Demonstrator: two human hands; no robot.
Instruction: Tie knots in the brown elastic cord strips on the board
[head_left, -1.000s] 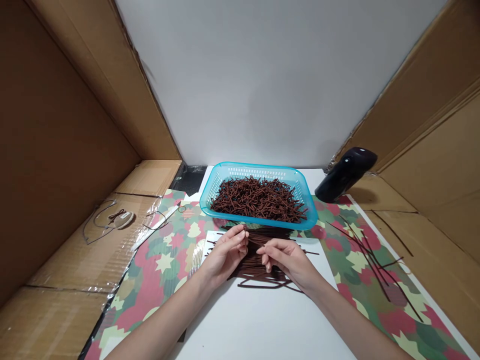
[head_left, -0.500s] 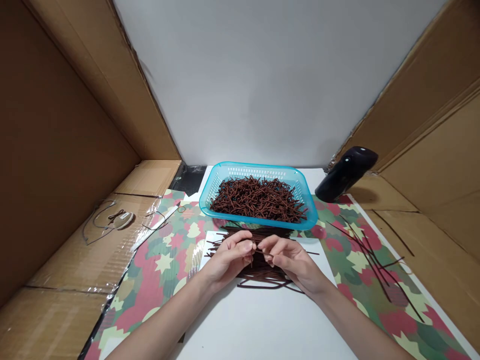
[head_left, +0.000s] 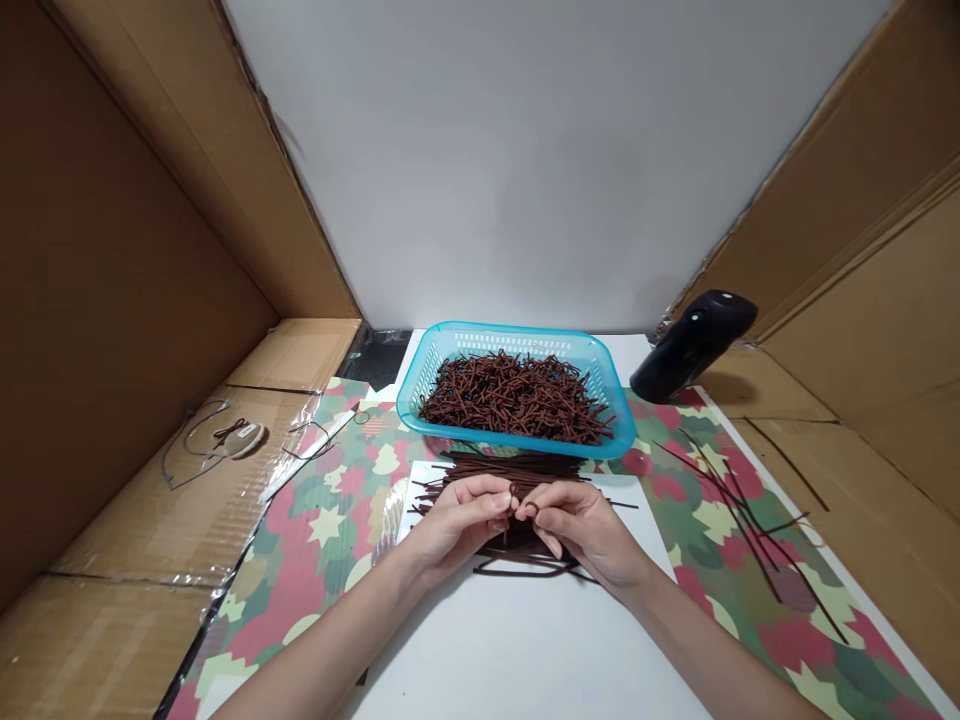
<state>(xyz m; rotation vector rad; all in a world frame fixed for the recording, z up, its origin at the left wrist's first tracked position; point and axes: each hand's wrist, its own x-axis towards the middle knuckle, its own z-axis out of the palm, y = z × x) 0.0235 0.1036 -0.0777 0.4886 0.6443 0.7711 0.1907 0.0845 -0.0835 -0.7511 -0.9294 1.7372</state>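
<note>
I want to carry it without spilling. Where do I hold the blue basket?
Hold the blue basket by the rim at its two short ends, coming from the left and right sides. The rim makes a good lip for fingers, and this keeps them off the heaped brown strands. The person's hands are in front, so that side looks crowded.

A glossy black rounded object (head_left: 694, 345) sits at upper right, beside a red-and-green patterned paper sheet (head_left: 315, 530), with brown corrugated cardboard panels (head_left: 127, 200) along the left.

Room over white sheet (head_left: 525, 650), blue basket (head_left: 510, 328) ahead
</note>
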